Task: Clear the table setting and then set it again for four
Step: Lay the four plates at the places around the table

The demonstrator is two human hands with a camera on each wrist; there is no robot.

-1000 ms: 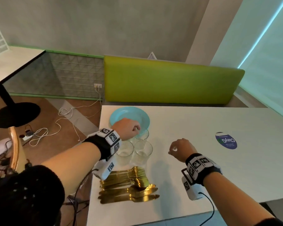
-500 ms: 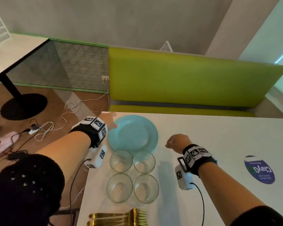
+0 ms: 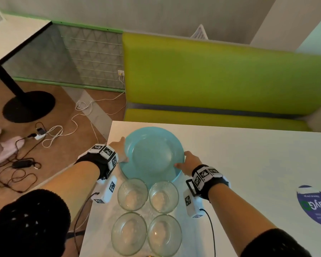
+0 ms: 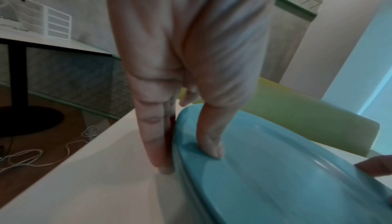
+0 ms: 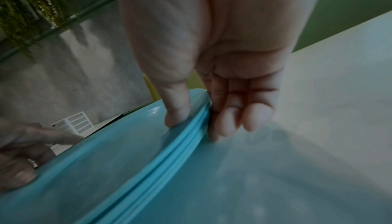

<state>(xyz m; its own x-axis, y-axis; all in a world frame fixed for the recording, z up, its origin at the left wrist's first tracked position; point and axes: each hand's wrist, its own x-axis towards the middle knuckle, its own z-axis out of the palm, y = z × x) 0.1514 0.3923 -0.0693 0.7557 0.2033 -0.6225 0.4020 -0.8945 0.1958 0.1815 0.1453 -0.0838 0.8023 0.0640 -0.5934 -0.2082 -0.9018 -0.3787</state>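
A stack of light blue plates (image 3: 152, 154) sits near the far left corner of the white table (image 3: 248, 164). My left hand (image 3: 121, 150) holds its left rim: the thumb lies on top of the plates (image 4: 265, 169) and the fingers (image 4: 157, 143) run down the outside edge. My right hand (image 3: 188, 164) pinches the right rim, thumb on top and fingers (image 5: 239, 118) under the layered plate edges (image 5: 180, 143). Several empty clear glasses (image 3: 146, 216) stand in a square just in front of the plates.
A green bench (image 3: 220, 76) runs along the far side of the table. A blue round sticker (image 3: 315, 204) lies on the table at right. Cables and a power strip (image 3: 39, 135) lie on the wooden floor at left, beside a black table base (image 3: 28, 106).
Both hands have moved in to the plate stack and taken its rim, left on the left side, right on the right. The head view has tipped forward, so the gold cutlery is out of sight.
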